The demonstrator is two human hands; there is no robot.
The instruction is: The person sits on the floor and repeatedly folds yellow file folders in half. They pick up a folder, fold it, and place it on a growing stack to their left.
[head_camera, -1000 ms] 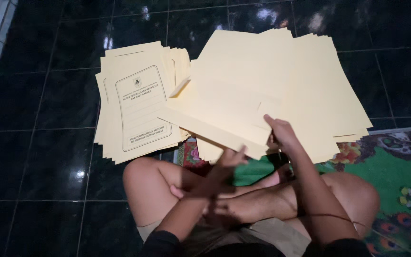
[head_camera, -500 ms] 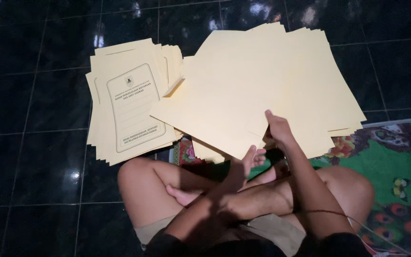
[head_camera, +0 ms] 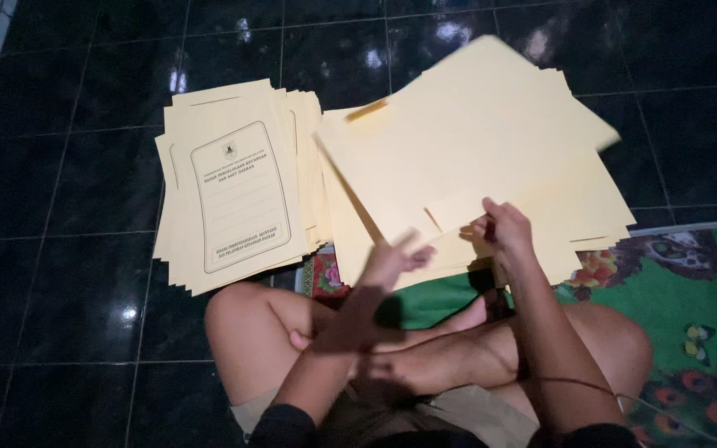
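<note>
I sit cross-legged on the floor. My right hand [head_camera: 504, 232] grips the near edge of a blank cream paper folder [head_camera: 466, 141] and holds it lifted and tilted over a spread pile of blank folders [head_camera: 591, 207]. My left hand [head_camera: 387, 270] hovers just left of that edge, blurred, fingers apart, holding nothing. To the left lies a fanned stack of cream folders [head_camera: 238, 187] whose top sheet shows a printed frame with an emblem and lines.
Dark glossy floor tiles [head_camera: 60, 249] surround the piles. A green patterned mat [head_camera: 690, 299] with colourful figures lies under my legs and to the right. My bare knees [head_camera: 242, 323] sit close below the stacks.
The folder in my right hand has lifted and swung up to the right. My left hand has come off its near edge and moved left. The view has shifted slightly.
</note>
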